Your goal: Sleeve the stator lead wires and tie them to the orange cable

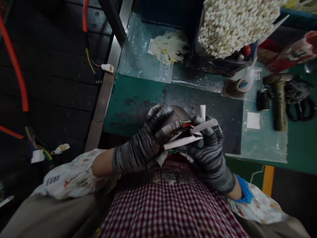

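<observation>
Both hands wear grey striped knitted gloves with taped fingertips and meet close to my body. My left hand point(143, 145) is closed round a dark, rounded housing point(180, 114), which looks tilted towards me. White tubular sleeves point(182, 142) and a bit of red wire point(188, 125) stick out of its open side. Closed at the right of the housing, my right hand point(210, 155) has its fingers among the white-sleeved wires point(205, 126). A bit of green point(172, 151) shows low between the hands. The fingers cover most of the inside.
A green worktop point(133, 96) with a dark mat point(230, 122) lies ahead. Pale strips point(170, 46), a bin of white tube pieces point(237, 26), a white bottle point(246, 81) and a hammer point(278, 99) are beyond. Orange cables point(18, 69) hang at the left.
</observation>
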The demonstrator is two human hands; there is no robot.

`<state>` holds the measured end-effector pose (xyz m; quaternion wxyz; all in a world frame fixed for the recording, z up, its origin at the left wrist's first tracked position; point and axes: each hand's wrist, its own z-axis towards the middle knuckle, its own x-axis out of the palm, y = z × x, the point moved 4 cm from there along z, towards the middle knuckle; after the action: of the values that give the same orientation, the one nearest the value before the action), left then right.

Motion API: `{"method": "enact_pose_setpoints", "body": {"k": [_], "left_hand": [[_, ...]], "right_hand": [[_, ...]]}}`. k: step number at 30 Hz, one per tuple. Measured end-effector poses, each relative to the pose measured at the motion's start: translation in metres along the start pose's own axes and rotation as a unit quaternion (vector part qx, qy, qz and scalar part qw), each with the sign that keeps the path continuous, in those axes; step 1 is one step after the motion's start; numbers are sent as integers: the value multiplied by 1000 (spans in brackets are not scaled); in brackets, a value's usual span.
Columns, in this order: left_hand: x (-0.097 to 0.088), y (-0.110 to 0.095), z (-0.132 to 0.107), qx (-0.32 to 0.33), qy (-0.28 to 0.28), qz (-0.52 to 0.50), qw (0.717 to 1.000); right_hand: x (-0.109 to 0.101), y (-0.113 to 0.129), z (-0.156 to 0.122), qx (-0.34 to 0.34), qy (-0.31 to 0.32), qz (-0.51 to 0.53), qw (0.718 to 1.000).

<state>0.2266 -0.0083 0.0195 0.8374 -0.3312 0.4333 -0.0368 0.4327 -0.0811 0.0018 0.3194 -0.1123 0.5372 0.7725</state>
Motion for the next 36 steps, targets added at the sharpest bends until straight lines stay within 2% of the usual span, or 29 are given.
{"method": "enact_pose_setpoints", "body": {"k": [3,7,10,12,14,16,18,23,26,29,32,36], "left_hand": [[4,-4,-1,-19,-12,-21,1000],[15,-12,-10,-94,-99,-25,990],[21,-16,-15,-143,-110,-22,983],[20,-18,-15,-157,-109,-19,981],[17,-18,-10,-164,-103,-15,981],[15,-19,-3,-166,-98,-9,981],[15,-19,6,-169,-85,0,982],[18,-19,26,-171,-24,23,985],[15,-21,33,-154,-4,14,988],[13,-22,35,-134,-3,0,991],[13,-21,34,-104,-30,-10,994],[15,-20,29,-97,-62,-35,993]], "right_hand": [[-1,3,-6,-8,-9,-31,999],[1,4,-15,12,7,-70,997],[0,6,-14,21,4,-56,998],[-4,7,-9,32,13,-28,999],[-11,6,-4,34,52,4,998],[-19,1,0,44,94,36,994],[-28,-9,3,51,110,48,991],[-39,-30,15,-57,155,10,986],[-36,-37,18,-74,183,-1,980],[-33,-33,14,-87,176,-16,980],[-29,-26,10,-49,165,-14,985],[-23,-20,8,84,175,43,980]]}}
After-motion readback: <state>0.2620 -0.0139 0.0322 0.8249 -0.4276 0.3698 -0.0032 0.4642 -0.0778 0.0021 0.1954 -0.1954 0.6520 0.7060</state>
